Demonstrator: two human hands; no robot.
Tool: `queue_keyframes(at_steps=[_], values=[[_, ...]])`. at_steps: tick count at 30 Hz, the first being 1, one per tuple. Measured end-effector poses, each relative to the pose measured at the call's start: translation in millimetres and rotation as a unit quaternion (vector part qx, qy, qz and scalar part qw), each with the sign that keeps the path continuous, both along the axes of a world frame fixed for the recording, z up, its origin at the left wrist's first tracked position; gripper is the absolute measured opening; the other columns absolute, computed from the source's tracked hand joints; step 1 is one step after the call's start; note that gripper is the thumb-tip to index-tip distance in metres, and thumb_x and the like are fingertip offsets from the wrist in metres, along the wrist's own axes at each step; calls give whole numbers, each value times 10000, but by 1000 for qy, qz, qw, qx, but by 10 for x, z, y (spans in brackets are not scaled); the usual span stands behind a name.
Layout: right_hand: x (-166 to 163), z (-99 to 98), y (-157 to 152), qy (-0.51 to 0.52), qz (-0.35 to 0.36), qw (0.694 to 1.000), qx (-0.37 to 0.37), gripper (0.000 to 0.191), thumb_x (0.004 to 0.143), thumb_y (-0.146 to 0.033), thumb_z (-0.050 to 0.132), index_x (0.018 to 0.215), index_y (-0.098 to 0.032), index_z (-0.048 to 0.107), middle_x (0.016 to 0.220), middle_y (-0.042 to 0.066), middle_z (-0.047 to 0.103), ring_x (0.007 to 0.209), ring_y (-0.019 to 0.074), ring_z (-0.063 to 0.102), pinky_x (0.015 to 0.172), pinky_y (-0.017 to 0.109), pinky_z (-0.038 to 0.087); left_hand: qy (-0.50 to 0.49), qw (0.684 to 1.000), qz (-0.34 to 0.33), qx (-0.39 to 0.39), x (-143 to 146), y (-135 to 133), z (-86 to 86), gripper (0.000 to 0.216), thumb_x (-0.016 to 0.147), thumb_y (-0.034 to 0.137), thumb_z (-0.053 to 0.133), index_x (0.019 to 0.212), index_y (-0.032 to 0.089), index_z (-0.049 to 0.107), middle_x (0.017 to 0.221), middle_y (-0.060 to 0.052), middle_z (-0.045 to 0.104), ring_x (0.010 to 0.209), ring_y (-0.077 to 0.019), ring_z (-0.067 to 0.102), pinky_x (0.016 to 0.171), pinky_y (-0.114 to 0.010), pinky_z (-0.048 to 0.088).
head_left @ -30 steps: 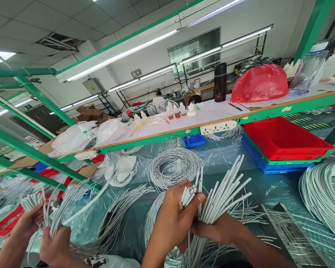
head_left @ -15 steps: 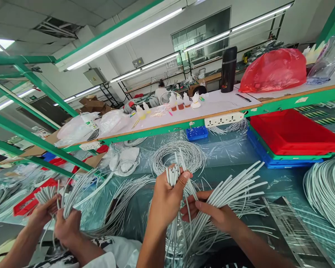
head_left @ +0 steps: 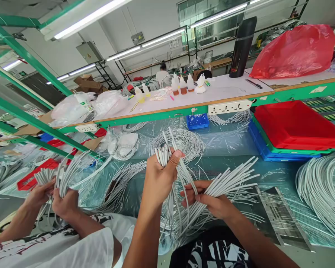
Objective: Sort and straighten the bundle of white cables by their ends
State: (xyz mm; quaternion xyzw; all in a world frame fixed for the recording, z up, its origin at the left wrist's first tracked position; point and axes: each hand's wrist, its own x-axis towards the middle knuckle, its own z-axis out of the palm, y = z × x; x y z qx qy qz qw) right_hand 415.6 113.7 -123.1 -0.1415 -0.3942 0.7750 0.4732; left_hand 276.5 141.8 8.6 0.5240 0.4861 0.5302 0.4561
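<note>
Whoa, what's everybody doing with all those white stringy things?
The person's left hand grips a bunch of white cables, ends pointing up. The right hand holds a second bunch, its ends fanned out. To the left, a co-worker's hands hold white cables too. Another coil lies on the bench beyond the person's hands.

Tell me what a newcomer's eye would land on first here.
Probably the red plastic bag on the shelf at upper right, above the stacked trays. Next come the white cables at centre: the left hand grips some with ends up, while the right hand holds others fanning rightward.
</note>
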Motion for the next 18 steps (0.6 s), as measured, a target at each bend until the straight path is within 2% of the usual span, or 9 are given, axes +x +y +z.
queue_keyframes(at_steps=[9,14,18], values=[[97,-125,4,16,11,1000,14,315,853,-226,693,1165,-182,691,1070,113,754,865,266,752,799,433,604,-10,1000,7,14,43,9,6,260,832,427,716,814,168,699,520,76,321,371,-35,224,358,-184,180],[199,-275,-5,13,11,999,38,363,862,-167,653,1224,-193,668,1017,94,770,767,230,752,785,420,588,-13,999,28,34,19,31,33,259,841,427,710,800,172,692,488,79,319,361,-35,229,359,-182,184],[297,-351,-28,17,13,1000,22,364,852,-148,630,1201,-223,697,980,78,778,727,214,745,729,373,589,-19,999,36,30,6,47,41,247,834,418,721,794,176,687,458,88,316,358,-35,222,359,-173,186]])
